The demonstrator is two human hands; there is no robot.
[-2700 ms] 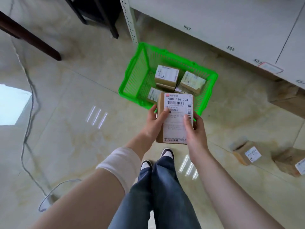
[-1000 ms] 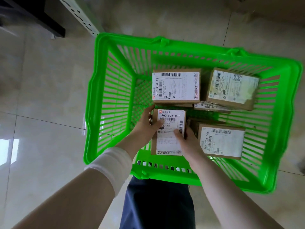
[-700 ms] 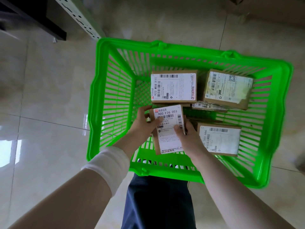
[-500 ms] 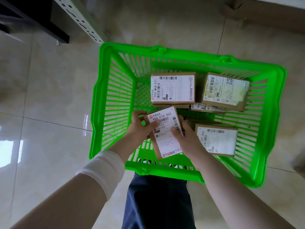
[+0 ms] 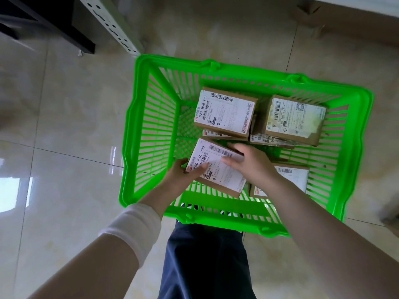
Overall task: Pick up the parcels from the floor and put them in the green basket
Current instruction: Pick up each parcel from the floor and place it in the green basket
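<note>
One risk: labelled parcel (image 5: 216, 169), held inside the green basket (image 5: 129, 134) toward 7 o'clock, may land askew on the neighbouring parcel (image 5: 295, 178) at 4 o'clock if released unevenly.
Left hand (image 5: 183, 175): grasps the parcel's 8 o'clock corner, thumb on the label.
Right hand (image 5: 250, 165): laid over the label's 2 o'clock end; whether it grips cannot be told.
</note>
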